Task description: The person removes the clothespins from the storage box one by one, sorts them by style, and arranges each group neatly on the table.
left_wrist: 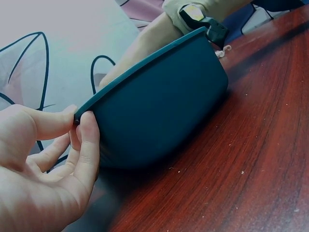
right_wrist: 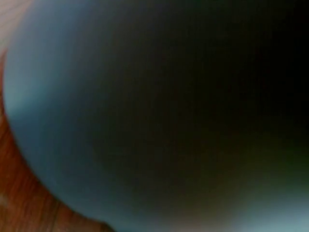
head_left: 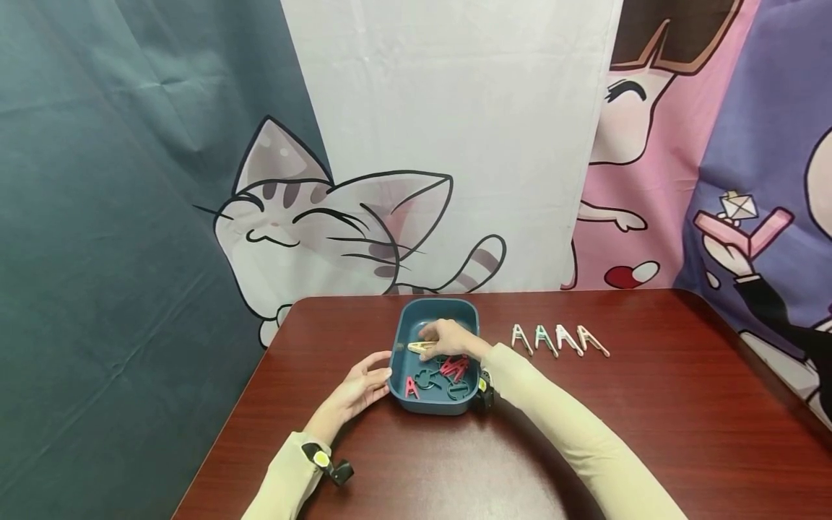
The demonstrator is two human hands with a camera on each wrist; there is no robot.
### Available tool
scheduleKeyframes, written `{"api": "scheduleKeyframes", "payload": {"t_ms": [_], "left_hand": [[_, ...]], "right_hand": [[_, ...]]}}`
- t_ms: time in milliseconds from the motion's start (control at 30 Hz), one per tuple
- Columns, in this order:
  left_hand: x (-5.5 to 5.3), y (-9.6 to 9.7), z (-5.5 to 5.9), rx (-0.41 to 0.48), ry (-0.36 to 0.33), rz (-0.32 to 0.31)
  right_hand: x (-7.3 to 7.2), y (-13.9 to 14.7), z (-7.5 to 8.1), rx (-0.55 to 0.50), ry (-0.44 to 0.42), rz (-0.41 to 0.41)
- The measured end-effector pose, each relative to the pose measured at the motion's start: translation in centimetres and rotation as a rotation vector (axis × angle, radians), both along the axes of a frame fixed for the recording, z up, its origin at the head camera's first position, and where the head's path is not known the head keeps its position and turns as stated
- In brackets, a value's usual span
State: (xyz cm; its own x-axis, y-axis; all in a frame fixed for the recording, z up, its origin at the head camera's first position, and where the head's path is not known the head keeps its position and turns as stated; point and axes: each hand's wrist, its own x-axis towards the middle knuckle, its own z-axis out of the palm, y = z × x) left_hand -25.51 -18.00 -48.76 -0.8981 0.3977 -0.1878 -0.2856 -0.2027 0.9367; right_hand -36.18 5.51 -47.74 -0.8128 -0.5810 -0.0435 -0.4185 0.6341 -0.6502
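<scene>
A blue rectangular plastic bin (head_left: 433, 406) stands on the table, holding several clothespins and dark teal pieces. My right hand (head_left: 455, 339) reaches over its right side and pinches a pale yellow clothespin (head_left: 419, 347) between thumb and fingers, inside the far half. Against the bin's left rim rests my left hand (head_left: 360, 386), its fingers loosely bent and the tips right at the edge. The left wrist view shows this left hand (left_wrist: 53, 164) beside the outer bin wall (left_wrist: 159, 101). The right wrist view is mostly dark and blurred, so the fingers do not show there.
Within the bin lie red clothespins (head_left: 454, 368), a pink-red clothespin (head_left: 412, 387) and a dark teal piece (head_left: 427, 379). Right of the bin, several clothespins stand in a row, among them a teal clothespin (head_left: 546, 341). A printed curtain (head_left: 455, 144) hangs behind the brown table (head_left: 650, 419).
</scene>
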Motion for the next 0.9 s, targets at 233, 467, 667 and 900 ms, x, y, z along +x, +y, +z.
{"api": "scheduleKeyframes", "payload": {"t_ms": [233, 467, 667, 900], "left_hand": [[-0.4, -0.1, -0.8, 0.002, -0.015, 0.009], [-0.6, 0.0, -0.9, -0.008, -0.008, 0.036], [-0.5, 0.0, -0.9, -0.010, -0.011, 0.034], [-0.5, -0.1, -0.7, -0.018, -0.009, 0.025]], "right_hand": [[-0.1, -0.2, -0.2, 0.004, -0.019, -0.008], [-0.1, 0.2, 0.2, -0.066, 0.020, -0.033], [0.7, 1.2, 1.3, -0.133, 0.033, -0.041], [1.2, 2.9, 2.4, -0.232, 0.093, -0.055]]}}
